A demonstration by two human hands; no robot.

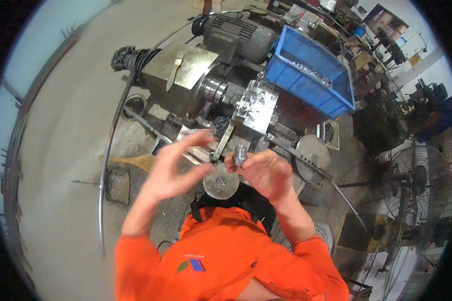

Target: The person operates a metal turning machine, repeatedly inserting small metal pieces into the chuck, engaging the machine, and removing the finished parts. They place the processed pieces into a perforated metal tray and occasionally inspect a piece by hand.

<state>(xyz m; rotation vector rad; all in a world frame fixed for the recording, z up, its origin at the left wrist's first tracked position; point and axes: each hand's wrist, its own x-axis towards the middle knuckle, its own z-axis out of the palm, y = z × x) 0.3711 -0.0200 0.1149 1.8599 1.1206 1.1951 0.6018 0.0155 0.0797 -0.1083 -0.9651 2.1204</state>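
Between the thumb and fingers of my right hand (267,173) is a small metal cylinder (240,155), stepped and shiny, held upright in front of the lathe. My left hand (173,163) is raised to the left of it, fingers and thumb spread apart, slightly blurred and holding nothing. Beyond both hands stands the lathe, with its bright round chuck (215,90) and a wet, shiny metal carriage block (256,106). A flat metal lever (223,142) slants down from the block toward my hands. Below it lies a round handwheel (221,181).
A blue plastic crate (311,72) with metal bits in it stands behind the carriage, beside a ribbed motor (241,37). A brush (174,73) lies on the headstock cover (186,62). Another large disc (312,153) is at right, and a caged fan (412,180) stands farther right.
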